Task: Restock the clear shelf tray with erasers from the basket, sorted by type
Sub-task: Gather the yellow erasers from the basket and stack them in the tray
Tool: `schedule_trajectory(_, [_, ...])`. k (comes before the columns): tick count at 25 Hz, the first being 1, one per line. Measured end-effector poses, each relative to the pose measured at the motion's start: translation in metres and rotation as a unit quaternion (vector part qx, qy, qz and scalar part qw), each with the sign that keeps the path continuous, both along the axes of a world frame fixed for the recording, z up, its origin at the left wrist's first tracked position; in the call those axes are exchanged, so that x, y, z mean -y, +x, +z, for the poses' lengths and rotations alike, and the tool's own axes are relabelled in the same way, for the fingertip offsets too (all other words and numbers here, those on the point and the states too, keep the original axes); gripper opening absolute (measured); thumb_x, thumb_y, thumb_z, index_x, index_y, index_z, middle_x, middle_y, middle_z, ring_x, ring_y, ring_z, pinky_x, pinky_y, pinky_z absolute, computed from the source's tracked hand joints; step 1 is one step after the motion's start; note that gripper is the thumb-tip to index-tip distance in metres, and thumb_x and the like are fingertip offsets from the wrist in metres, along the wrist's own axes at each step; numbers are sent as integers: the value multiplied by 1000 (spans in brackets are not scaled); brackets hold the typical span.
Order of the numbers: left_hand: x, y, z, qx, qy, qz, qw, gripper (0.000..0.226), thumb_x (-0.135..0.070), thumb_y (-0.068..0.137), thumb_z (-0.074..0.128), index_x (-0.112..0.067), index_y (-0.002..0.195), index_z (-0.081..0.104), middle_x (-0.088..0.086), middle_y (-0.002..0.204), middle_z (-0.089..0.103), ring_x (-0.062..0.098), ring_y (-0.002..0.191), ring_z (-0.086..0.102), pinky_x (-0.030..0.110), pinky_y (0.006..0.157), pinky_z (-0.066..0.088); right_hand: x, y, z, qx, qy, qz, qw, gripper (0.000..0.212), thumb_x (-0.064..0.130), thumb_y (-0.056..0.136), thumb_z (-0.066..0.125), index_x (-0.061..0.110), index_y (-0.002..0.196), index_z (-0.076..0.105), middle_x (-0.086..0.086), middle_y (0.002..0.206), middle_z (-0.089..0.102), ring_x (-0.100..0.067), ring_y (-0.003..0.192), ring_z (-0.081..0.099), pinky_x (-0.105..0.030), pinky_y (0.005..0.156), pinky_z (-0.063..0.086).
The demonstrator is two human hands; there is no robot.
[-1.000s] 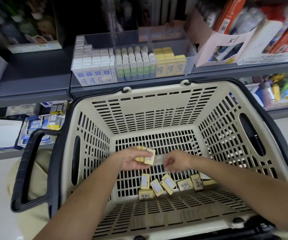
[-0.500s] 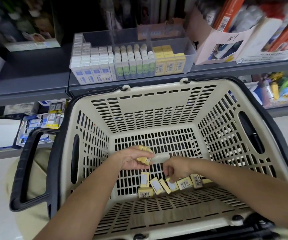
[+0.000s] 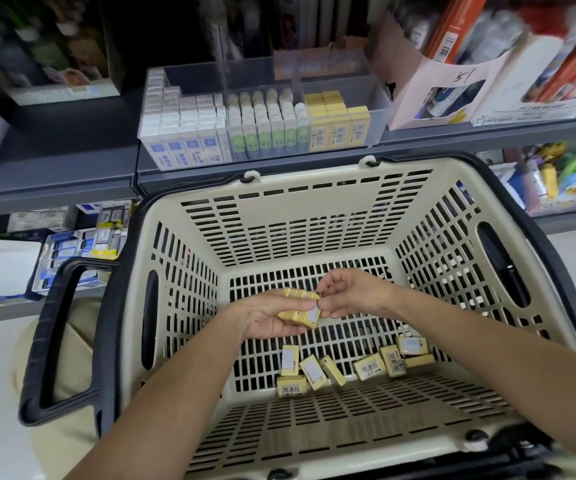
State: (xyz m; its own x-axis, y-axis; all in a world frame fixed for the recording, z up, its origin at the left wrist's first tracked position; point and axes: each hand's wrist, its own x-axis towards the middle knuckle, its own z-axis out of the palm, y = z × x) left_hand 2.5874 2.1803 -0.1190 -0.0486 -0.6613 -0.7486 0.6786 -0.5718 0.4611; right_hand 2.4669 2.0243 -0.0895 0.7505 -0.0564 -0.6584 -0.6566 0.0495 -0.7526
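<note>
Eraser stack (image 3: 298,308) gripped by left hand (image 3: 262,317), pinched endwise by right hand (image 3: 352,294); loose erasers (image 3: 369,367) seen below, on basket (image 3: 314,216) floor.

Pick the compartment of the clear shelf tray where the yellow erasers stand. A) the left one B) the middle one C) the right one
C: the yellow erasers stand in the right compartment of the tray. The green-labelled erasers fill the middle compartment and the white erasers fill the left.
</note>
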Motion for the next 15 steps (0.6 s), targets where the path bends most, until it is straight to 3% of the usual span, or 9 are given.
schedule_trajectory(4, [-5, 6, -4, 35, 38, 35, 998, 49, -8, 57, 81, -5, 102, 62, 10, 83, 73, 20, 79, 70, 28, 66, 58, -15, -16, -21, -100, -140, 224, 959, 20, 27, 82, 68, 20, 96, 57, -1, 95, 66, -12, 81, 65, -23, 69, 54])
schedule_trajectory(7, [-7, 6, -5, 45, 51, 41, 997, 51, -7, 56, 82, -5, 102, 61, 9, 80, 73, 19, 76, 71, 28, 63, 57, -34, -24, -35, -118, -186, 286, 933, 42, 43, 74, 73, 17, 103, 57, 5, 87, 63, -8, 69, 63, -26, 65, 52])
schedule_trajectory(9, [-5, 6, -5, 40, 49, 48, 997, 51, -8, 54, 83, -6, 101, 62, 8, 79, 73, 19, 74, 71, 28, 62, 57, -39, -23, -39, -109, -236, 328, 908, 43, 38, 75, 74, 14, 108, 59, 6, 85, 63, -9, 68, 61, -24, 63, 49])
schedule_trajectory(12, [-2, 5, 0, 56, 34, 56, 996, 49, -7, 56, 82, -8, 99, 61, 7, 78, 74, 19, 75, 71, 29, 63, 58, -26, -14, -31, -106, -198, 316, 922, 26, 23, 82, 69, 17, 106, 59, 2, 94, 65, -10, 77, 63, -23, 68, 51])
schedule_trajectory(15, [7, 7, 14, 79, 17, 77, 994, 46, -8, 59, 81, -9, 100, 61, 5, 79, 73, 17, 78, 71, 30, 68, 58, 3, -7, -7, -93, -121, 191, 970, 18, 14, 82, 68, 22, 95, 58, -1, 98, 67, -7, 76, 65, -16, 63, 51])
